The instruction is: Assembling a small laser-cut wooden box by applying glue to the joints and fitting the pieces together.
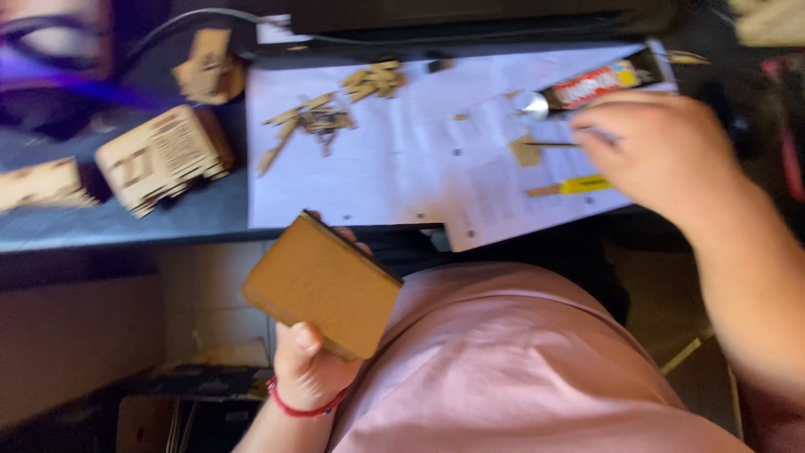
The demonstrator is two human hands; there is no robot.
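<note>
My left hand holds a brown wooden box-like piece up in front of me, below the desk's edge, its flat face toward the camera. My right hand rests on the white paper sheets at the right of the desk, fingers closed on a thin dark stick whose tip points at a small flat wooden piece. A glue tube with a silver neck lies just beyond that hand.
Small wooden strips are scattered on the paper. Assembled wooden models stand on the grey desk at left, another behind. A yellow-handled tool lies near the right hand. A dark cable runs along the back.
</note>
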